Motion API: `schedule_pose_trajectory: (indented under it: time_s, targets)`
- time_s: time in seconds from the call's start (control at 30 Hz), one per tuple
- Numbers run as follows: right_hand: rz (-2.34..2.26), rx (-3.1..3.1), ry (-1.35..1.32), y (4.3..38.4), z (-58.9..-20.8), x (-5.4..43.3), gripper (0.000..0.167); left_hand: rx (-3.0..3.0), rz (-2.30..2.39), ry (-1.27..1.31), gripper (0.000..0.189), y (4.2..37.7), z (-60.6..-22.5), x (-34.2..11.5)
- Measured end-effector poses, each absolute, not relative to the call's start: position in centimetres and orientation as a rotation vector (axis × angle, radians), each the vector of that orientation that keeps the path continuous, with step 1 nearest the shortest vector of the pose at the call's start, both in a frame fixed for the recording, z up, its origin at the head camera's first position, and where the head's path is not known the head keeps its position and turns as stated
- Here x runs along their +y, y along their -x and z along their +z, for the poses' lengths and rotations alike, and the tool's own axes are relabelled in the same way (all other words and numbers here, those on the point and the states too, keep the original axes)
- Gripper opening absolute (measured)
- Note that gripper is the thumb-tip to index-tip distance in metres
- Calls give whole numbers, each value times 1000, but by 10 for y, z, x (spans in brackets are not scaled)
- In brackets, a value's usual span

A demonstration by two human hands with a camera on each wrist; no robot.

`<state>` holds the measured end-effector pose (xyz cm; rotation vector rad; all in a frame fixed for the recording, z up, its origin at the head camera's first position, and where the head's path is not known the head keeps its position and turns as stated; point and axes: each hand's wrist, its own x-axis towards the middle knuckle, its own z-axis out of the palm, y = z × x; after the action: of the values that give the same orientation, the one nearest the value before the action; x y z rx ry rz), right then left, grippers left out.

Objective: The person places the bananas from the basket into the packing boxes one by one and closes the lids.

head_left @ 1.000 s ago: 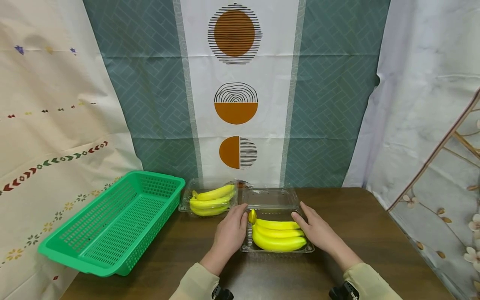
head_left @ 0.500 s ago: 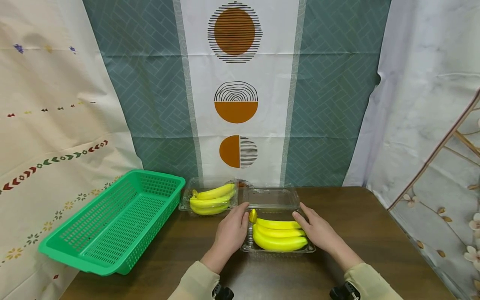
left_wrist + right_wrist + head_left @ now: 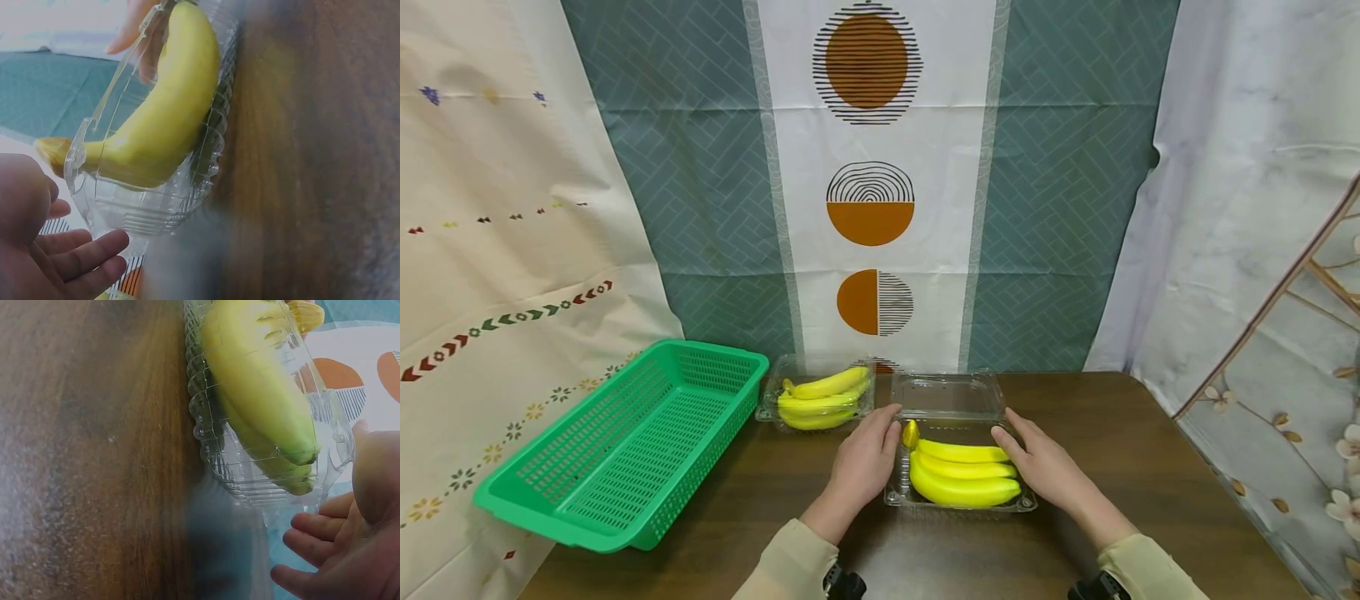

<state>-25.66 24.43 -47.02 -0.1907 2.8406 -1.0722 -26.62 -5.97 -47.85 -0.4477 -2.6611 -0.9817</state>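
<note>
A bunch of yellow bananas (image 3: 964,490) lies in a clear plastic clamshell box (image 3: 925,503) near the middle of the table, its lid (image 3: 949,395) folded back behind it. My left hand (image 3: 863,460) is at the box's left side, fingers extended along the wall. On the other side my right hand (image 3: 1043,463) lies by the right wall, thumb at the rim. From the left wrist, the left fingers (image 3: 94,256) show right at the clear side wall. The right fingers (image 3: 312,534) reach the box's end in the right wrist view, below the banana tips (image 3: 300,469).
At the back left stands a second clear clamshell box (image 3: 767,412), closed over another bunch of bananas (image 3: 820,407). A green plastic basket (image 3: 625,450) with slotted walls sits on the left of the brown wooden table (image 3: 1120,433). Patterned cloth (image 3: 880,125) hangs behind.
The box with its bananas and lid has slid slightly to the right between the hands, and my right hand has shifted right with it. The left hand has barely moved.
</note>
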Motion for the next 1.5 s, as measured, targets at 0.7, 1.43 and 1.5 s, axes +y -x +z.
schedule_pose_trajectory:
  time_s: [0.7,1.43,1.5]
  targets:
    - [-1056,2844,202,274,-468,246,89,-2721,-1135,346,42,283,-472,-51]
    - [-1037,2870,208,281,-470,244,93,-2745,-1212,277,47,292,-474,-49]
    - [-1034,2876,211,281,-470,243,93,-2738,-1228,274,47,292,-473,-49]
